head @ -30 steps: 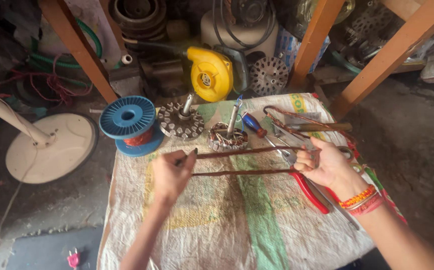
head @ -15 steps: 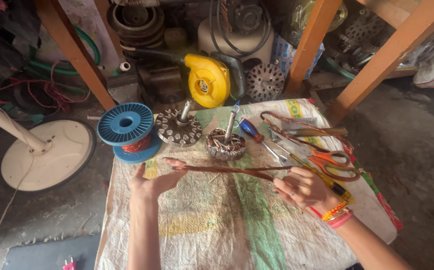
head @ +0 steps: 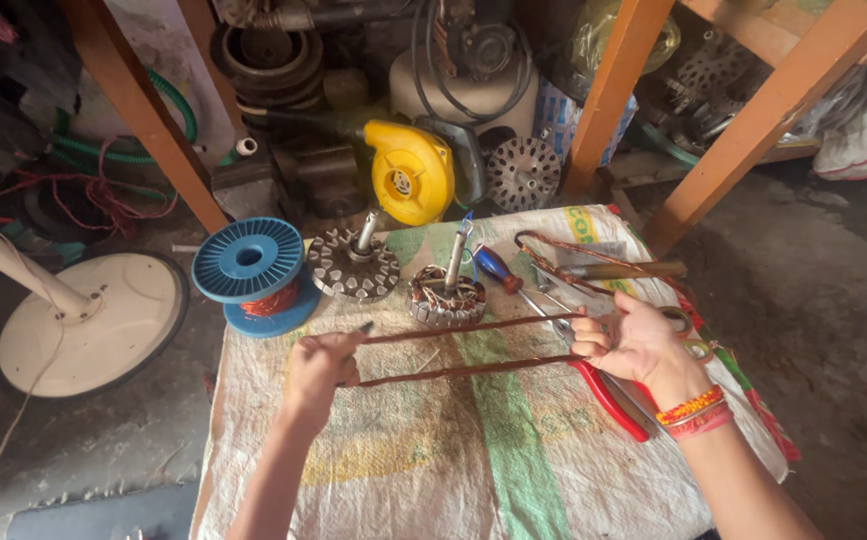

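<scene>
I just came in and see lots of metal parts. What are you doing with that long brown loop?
A person stretches a long loop of copper wire between both hands, left hand at one end, right hand at the other, above a woven sack. Behind it sit a blue wire spool, a wound motor core and a toothed metal rotor. Red-handled pliers lie under the right hand.

The copper-brown wire loop (head: 464, 350) is showing a reddish sheen between the left hand (head: 319, 365) and right hand (head: 634, 340). The woven sack (head: 434, 470) is appearing off-white with a green stripe and faded yellow print. A blue spool (head: 249, 262) is carrying red-orange wire at the sack's far left corner. Red-handled pliers (head: 609, 395) are lying near the right edge. The blower (head: 409, 172) is showing yellow. Orange and red bangles (head: 692, 412) are ringing the right wrist.
</scene>
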